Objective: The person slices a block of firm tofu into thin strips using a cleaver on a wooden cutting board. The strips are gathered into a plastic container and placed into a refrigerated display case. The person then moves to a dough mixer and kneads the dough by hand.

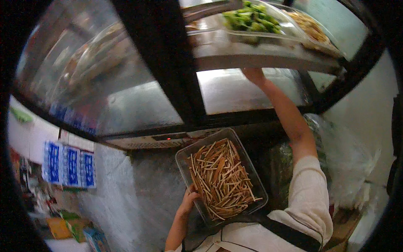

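My left hand grips the left side of a clear plastic container, tilted in front of my body. Brown, pale-edged strips of food, which look like dried tofu, fill much of it. My right arm reaches forward into a glass-fronted display fridge. Only part of my right hand shows, just below the front edge of a shelf. Its fingers are hidden by that shelf, so whether they hold something cannot be seen. A bright metal fridge floor lies below the hand.
On the shelf sit a clear tub of green broccoli and a tub of pale yellowish food. The fridge's left glass pane is beside a dark upright frame. Blue-and-white packs stand at left; clear plastic bags at right.
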`<state>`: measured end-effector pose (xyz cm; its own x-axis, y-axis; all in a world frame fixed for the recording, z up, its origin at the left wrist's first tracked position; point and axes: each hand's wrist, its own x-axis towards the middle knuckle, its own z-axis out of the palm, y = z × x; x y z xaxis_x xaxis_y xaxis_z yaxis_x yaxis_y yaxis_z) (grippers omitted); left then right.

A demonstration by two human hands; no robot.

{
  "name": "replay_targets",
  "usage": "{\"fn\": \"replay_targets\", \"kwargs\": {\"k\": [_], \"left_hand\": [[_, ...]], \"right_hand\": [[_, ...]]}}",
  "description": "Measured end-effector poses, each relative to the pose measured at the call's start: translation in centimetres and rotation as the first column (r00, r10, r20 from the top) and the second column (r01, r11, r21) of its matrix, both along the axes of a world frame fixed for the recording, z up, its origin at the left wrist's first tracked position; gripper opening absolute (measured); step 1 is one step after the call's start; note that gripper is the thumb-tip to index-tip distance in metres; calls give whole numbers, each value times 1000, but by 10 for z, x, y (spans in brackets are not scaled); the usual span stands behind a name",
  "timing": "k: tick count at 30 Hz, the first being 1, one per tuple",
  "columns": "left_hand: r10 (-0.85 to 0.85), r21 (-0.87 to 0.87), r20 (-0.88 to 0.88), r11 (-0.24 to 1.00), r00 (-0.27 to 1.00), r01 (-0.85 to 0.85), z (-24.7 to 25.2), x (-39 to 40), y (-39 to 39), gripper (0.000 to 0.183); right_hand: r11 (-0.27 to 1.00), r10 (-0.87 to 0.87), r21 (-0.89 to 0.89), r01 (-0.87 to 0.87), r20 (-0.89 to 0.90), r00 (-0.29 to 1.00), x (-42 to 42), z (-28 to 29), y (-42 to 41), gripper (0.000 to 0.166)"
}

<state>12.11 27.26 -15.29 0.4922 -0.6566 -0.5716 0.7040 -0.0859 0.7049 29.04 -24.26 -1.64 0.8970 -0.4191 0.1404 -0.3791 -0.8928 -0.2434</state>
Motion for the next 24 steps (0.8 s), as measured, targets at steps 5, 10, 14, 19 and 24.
{"fn": "replay_targets", "kwargs": {"k": [5,10,14,19,24], "left_hand": [[178,13,89,984,980,-179,7,-21,-18,49],[380,17,106,923,919,-384,-43,-58,-3,52],[558,-4,170,824,812,-566,-44,-78,5,51],[690,-73,127,723,712,-687,-51,-82,20,21],[779,-147,75,626,622,-766,-57,-82,22,16]], "right_hand": [[114,76,755,-645,641,764,-52,10,140,63],[627,-13,521,-579,750,661,-93,9,161,86],[723,-107,479,-498,790,604,-99,5,162,84],[469,1,506,-724,819,573,-84,0,169,44],[406,-8,542,-736,807,590,-97,4,161,40]]}}
